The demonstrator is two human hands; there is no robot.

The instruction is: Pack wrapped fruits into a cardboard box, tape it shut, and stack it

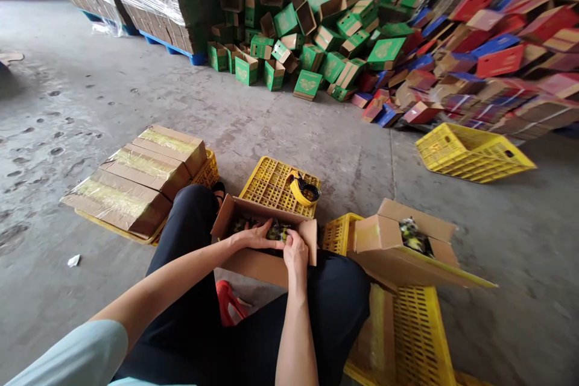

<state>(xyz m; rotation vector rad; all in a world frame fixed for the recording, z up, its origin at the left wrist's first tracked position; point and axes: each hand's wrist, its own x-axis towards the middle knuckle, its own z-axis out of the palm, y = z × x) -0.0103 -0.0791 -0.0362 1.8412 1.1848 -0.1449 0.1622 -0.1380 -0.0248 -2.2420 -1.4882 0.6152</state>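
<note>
Fingers of the left hand (257, 237): extended, partly spread, palm down inside the carton, thumb pointing toward the other hand; no closed grip visible, fingertips partly lost among the contents; fingers of the right hand (296, 251): curled, tips drawn close together at a yellow-green bit; cannot tell if anything is pinched.

Plastic-wrapped yellow-green pieces (275, 231) lie low in the carton, exposed patch right between the two sets of fingertips; key relation, as judged: this patch is just left of the right fingertips and just beyond the left thumb, both hands about equally near; more wrapped pieces run left past the left hand, and there the left hand is clearly nearer; single-piece axis too small to tell.

Open cardboard carton (253, 265) sits across the knees, long axis side to side, right end slightly closer to the body; near flap folded out toward the person; left forearm enters slantwise from the left, right forearm nearly square to the long side.

Farther out: upturned yellow plastic crate (262, 184) just beyond the carton, yellow-and-black tape dispenser (302, 191) on it, looks like; taped cartons (156, 160) side by side at left; second open carton (377, 235) at right, similar wrapped pieces (412, 236) inside, flaps out.
</note>
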